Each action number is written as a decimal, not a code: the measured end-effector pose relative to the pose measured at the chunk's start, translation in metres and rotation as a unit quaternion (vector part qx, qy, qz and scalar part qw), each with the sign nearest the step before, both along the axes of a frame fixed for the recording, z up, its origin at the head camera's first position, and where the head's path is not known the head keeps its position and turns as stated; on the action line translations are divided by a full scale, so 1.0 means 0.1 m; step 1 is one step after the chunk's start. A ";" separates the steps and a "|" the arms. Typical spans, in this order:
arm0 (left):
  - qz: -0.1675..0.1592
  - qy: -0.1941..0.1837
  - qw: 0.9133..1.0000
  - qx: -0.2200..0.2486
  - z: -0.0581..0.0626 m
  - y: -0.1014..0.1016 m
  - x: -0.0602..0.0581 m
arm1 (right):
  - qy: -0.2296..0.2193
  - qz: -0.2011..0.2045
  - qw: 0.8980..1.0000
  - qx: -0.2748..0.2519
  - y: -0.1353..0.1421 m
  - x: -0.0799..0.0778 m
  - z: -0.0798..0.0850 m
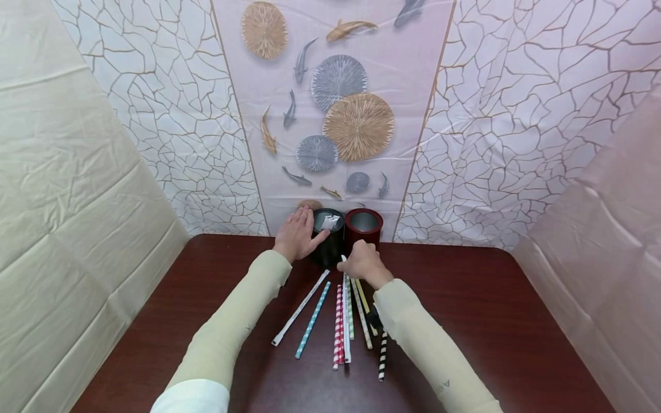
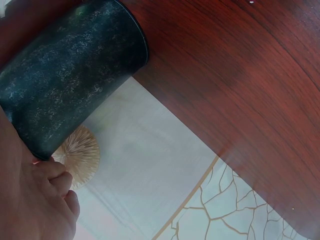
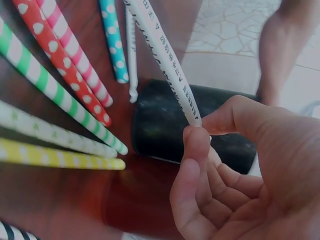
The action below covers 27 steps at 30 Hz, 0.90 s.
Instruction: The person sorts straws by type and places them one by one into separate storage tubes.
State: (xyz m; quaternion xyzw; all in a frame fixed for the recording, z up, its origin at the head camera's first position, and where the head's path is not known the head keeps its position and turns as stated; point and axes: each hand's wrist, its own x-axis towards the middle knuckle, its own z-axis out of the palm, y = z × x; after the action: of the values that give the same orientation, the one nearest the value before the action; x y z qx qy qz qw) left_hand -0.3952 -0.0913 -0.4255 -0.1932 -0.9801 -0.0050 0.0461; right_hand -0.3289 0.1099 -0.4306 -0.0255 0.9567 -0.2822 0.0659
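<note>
My left hand (image 1: 296,234) holds the black cylindrical canister (image 1: 328,249) near its top, fingers on the left side and thumb across the front. White ends of something (image 1: 330,221) show inside its mouth. My right hand (image 1: 364,263) pinches one end of a white straw with black print (image 3: 167,60) between thumb and fingertips; its other end slants down toward me. Beside that straw lie paper straws: a green-striped one (image 3: 55,85), a red one with hearts (image 3: 65,65), a pink-striped one (image 3: 75,50) and a yellow one (image 3: 60,156).
A dark red canister (image 1: 364,225) stands against the black one, its mouth open. Another white straw (image 1: 300,308), a blue dotted straw (image 1: 312,320) and a black-striped straw (image 1: 383,355) lie on the brown table (image 1: 454,332). A patterned cloth (image 1: 516,115) hangs behind.
</note>
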 end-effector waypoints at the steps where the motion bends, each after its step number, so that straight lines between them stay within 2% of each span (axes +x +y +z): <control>1: -0.001 0.000 1.000 0.000 0.00 0.00 0.00 | 0.007 0.001 1.000 0.002 0.02 0.02 0.04; 9: -0.003 0.000 1.000 -0.006 0.00 0.00 0.01 | 0.049 0.009 0.999 0.015 0.21 0.11 0.41; 18: 0.001 -0.012 1.000 0.000 -0.02 -0.03 0.00 | 0.118 0.017 0.992 0.027 0.31 0.07 0.84; 27: -0.005 0.002 1.000 0.001 -0.01 -0.01 0.00 | 0.228 0.016 0.974 0.014 0.34 0.04 1.44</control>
State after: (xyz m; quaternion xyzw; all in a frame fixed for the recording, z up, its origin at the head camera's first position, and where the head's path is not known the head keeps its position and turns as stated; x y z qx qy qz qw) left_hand -0.3949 -0.0926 -0.4261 -0.1977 -0.9790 -0.0059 0.0485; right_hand -0.3252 0.1441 -0.2863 -0.1037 0.9500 -0.2543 -0.1486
